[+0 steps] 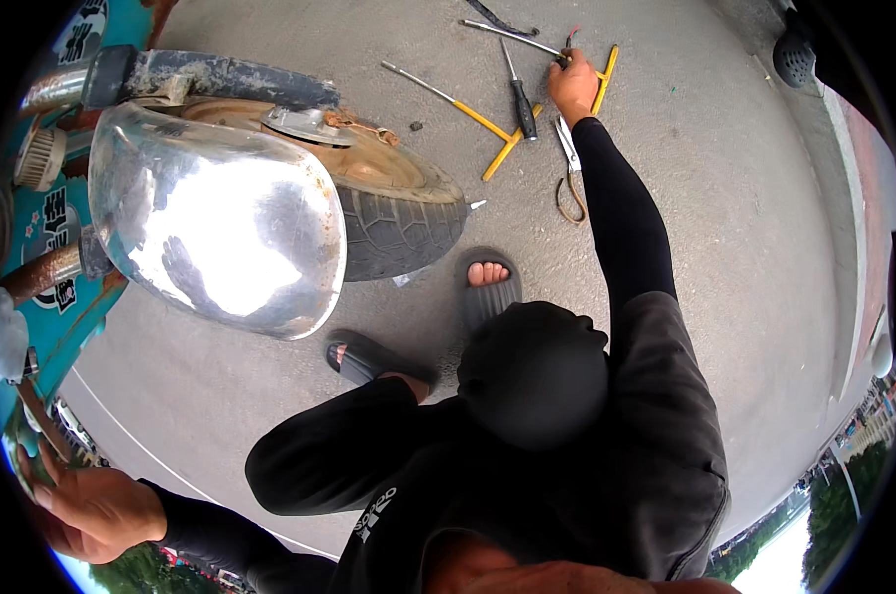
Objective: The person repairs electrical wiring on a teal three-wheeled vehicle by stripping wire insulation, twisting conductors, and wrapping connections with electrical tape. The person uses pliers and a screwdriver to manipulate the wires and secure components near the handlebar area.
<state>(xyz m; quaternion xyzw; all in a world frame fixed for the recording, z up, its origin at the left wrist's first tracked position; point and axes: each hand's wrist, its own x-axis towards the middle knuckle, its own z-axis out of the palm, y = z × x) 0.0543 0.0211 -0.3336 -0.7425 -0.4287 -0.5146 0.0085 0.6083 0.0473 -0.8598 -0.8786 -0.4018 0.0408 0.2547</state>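
Observation:
My right hand reaches down to the tools on the ground, fingers curled in. A small dark, red-tipped thing shows at its fingertips; its kind is unclear. Under and beside this hand lies a T-handle wrench with a yellow crossbar. A second yellow T-handle wrench is to the left, by a black-handled screwdriver. Scissors with brown handles lie below my right wrist. At the far lower left, my left hand is raised with its fingers apart, close to a rusty bar of the vehicle.
A vehicle's wheel with a black tyre stands at the left, under a shiny chrome mudguard and a worn fork arm. Teal body panels are behind it. A dark strap lies at the top. A kerb runs along the right.

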